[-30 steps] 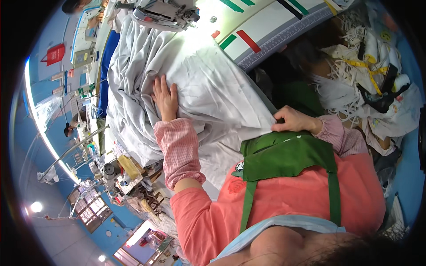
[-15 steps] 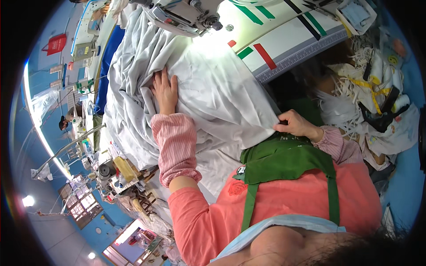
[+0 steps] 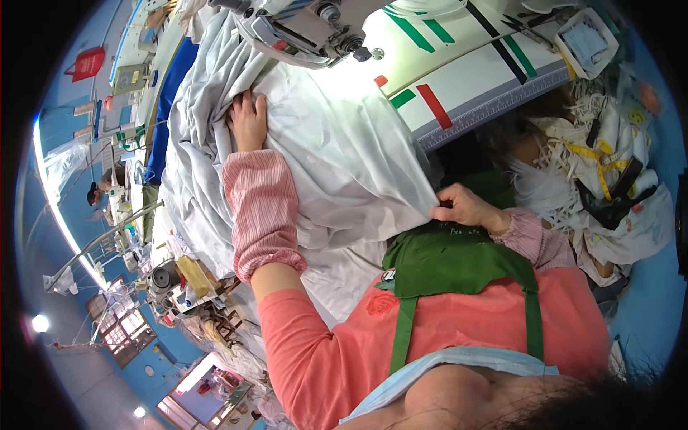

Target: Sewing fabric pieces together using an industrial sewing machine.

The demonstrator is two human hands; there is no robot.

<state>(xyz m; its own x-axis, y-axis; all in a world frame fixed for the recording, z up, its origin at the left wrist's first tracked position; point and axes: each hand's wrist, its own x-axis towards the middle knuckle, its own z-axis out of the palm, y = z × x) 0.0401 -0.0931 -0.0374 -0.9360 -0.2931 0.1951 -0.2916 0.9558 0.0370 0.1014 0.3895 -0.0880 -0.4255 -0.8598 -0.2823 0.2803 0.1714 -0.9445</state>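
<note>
A large piece of white fabric [image 3: 337, 136] spreads over the table and hangs down over my lap, bunched in thick folds on the left. My left hand [image 3: 248, 123] lies on it with fingers stretched out, pressing beside the folds. At the fabric's right edge my right hand [image 3: 466, 208] pinches a corner between thumb and fingers, just above my green apron [image 3: 459, 261]. The sewing machine head [image 3: 308, 29] stands beyond the fabric, its lamp lighting the cloth brightly. Glare hides the needle area.
Right of the machine, a grey ruler strip [image 3: 494, 104] edges the table, with red, green and black tape strips nearby. A white tray [image 3: 586, 43] and scissors [image 3: 527, 30] lie at the far right. Below them hangs a heap of scraps, thread spools and a yellow tape measure [image 3: 608, 172].
My left hand has slid left and slightly away across the fabric, smoothing the middle flatter. My right hand, still pinching the corner, has shifted slightly left. The whole view has also moved a little.
</note>
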